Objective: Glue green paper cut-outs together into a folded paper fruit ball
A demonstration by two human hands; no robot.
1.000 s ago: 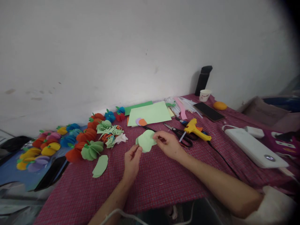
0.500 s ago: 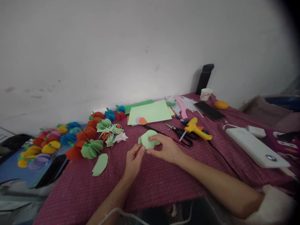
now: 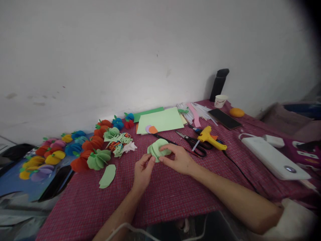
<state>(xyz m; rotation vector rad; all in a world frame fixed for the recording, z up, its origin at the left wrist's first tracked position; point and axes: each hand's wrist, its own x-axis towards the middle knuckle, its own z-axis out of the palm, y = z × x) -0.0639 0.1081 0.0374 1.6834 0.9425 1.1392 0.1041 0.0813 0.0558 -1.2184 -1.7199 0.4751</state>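
Between my two hands is a light green bundle of layered paper pieces (image 3: 158, 149), its leaves partly fanned. My left hand (image 3: 144, 169) pinches its lower left edge with thumb and fingers. From the right, my right hand (image 3: 177, 159) grips it, the thumb below and the fingers over its right side. To the left lies a flat stack of light green paper cutouts (image 3: 107, 176). Several finished paper pumpkins stand beyond it, including a light green one (image 3: 98, 159) and an orange one (image 3: 81, 161).
Paper scraps (image 3: 121, 144) lie behind my left hand, with a light green sheet (image 3: 162, 121) farther back. Scissors (image 3: 192, 139) and a yellow glue gun (image 3: 209, 138) with its cord lie to the right. Beyond are a phone (image 3: 224, 118), a paper cup (image 3: 220, 101) and a white power bank (image 3: 273, 157).
The paper bundle has turned slightly between my hands, and its layers now show more spread on the left. My right fingers have shifted a little; other things stay put.
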